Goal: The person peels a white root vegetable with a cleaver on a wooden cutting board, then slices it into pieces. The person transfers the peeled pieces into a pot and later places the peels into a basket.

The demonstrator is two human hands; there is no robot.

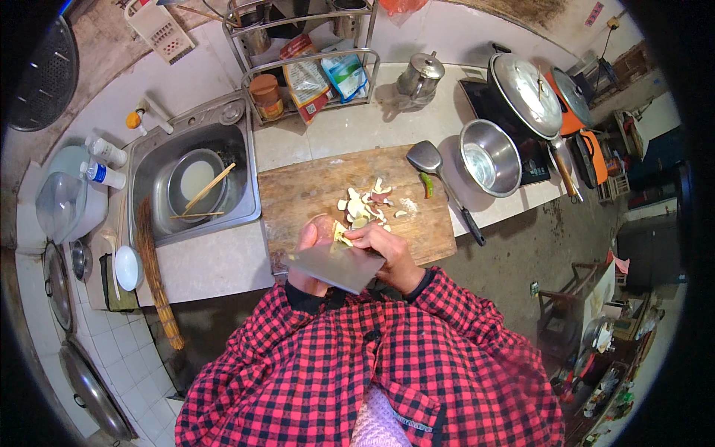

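My left hand [306,239] holds a reddish-skinned tuber [323,228], apparently a sweet potato, above the front of a wooden cutting board [296,190]. A broad cleaver [338,267] is in my right hand [391,252], its blade tilted and covering part of my left hand. At the tuber's right end, a pale yellow cut face [339,232] shows beside my right thumb and fingers. Just beyond my hands lies a loose heap of pale chunks and reddish peelings [357,205]. A green chili pepper [427,185] rests near the board's right edge.
A spatula [425,157] lies across the board's right edge, beside a steel bowl [491,159]. Behind stand a metal kettle [422,78] and a lidded wok [525,98]. On the left, a sink [162,223] holds a basin and chopsticks; a straw whisk [153,274] leans over its edge.
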